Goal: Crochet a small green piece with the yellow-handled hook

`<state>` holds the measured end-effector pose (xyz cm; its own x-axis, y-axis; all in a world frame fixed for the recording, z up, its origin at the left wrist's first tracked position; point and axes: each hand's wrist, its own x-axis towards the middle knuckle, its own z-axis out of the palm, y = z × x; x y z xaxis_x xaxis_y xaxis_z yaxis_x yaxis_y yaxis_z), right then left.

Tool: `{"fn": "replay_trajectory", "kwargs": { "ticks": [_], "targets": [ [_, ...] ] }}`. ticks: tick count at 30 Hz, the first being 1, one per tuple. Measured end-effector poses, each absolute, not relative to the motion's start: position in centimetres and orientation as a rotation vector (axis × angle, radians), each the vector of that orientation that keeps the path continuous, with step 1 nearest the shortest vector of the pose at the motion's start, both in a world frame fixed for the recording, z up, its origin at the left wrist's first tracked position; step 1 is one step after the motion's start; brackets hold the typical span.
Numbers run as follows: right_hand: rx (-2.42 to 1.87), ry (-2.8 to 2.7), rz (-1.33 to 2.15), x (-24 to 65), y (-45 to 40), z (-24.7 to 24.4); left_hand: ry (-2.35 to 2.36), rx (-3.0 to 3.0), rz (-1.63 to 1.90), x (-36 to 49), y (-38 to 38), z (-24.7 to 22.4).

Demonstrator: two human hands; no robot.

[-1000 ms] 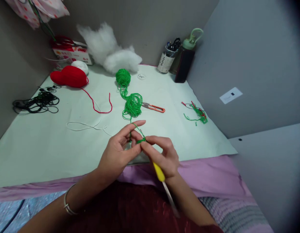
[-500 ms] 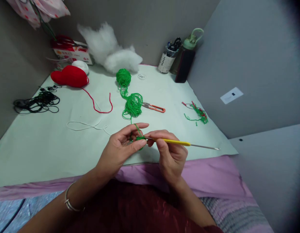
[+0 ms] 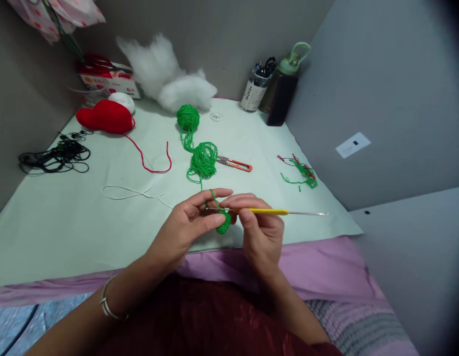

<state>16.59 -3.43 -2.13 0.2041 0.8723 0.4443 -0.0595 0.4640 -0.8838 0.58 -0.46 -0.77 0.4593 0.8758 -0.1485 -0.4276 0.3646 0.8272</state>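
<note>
Between thumb and fingers, my left hand (image 3: 188, 222) pinches a small green crochet piece (image 3: 224, 224). A strand of green yarn (image 3: 203, 160) runs from a loose heap over my raised left index finger to the piece. My right hand (image 3: 261, 230) grips a crochet hook (image 3: 270, 211) by its yellow handle, holding it nearly level. The hook's thin left end passes above the crochet piece, near the left fingers, and its other metal end points right. My right fingertips are close beside the piece; whether they touch it is hard to tell.
Behind the hands lie a green yarn ball (image 3: 188, 117) and orange thread snips (image 3: 235, 163). Red yarn (image 3: 105, 117), black cord (image 3: 61, 155) and a white strand (image 3: 129, 193) are on the left. Yarn scraps (image 3: 305, 175) lie right; white stuffing (image 3: 170, 79) and a bottle (image 3: 285, 91) stand behind.
The crochet piece has turned and shows more below my left thumb. The hook has become more level, its left end now reaching further left above the piece.
</note>
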Motion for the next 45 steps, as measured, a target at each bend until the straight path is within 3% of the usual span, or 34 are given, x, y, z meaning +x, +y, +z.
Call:
{"fn": "replay_trajectory", "kwargs": {
  "ticks": [11, 27, 35, 45],
  "targets": [
    [-0.882, -1.004, 0.994, 17.15, -2.84, -2.2, 0.765, 1.054, 0.935, 0.16, -0.26, -0.59],
    [-0.857, -0.892, 1.166, 17.51, -2.42, -2.09, 0.504, 0.665, 0.807, 0.26, -0.02, -0.92],
    [-0.912, -1.047, 0.949, 17.12, -3.22, -2.96, 0.702, 1.029, 0.897, 0.75, -0.85, -1.51],
    [-0.86, -0.936, 1.071, 17.44, -2.58, -2.27, 0.779, 1.08, 0.966, 0.58, -0.52, -1.05]
  ]
}}
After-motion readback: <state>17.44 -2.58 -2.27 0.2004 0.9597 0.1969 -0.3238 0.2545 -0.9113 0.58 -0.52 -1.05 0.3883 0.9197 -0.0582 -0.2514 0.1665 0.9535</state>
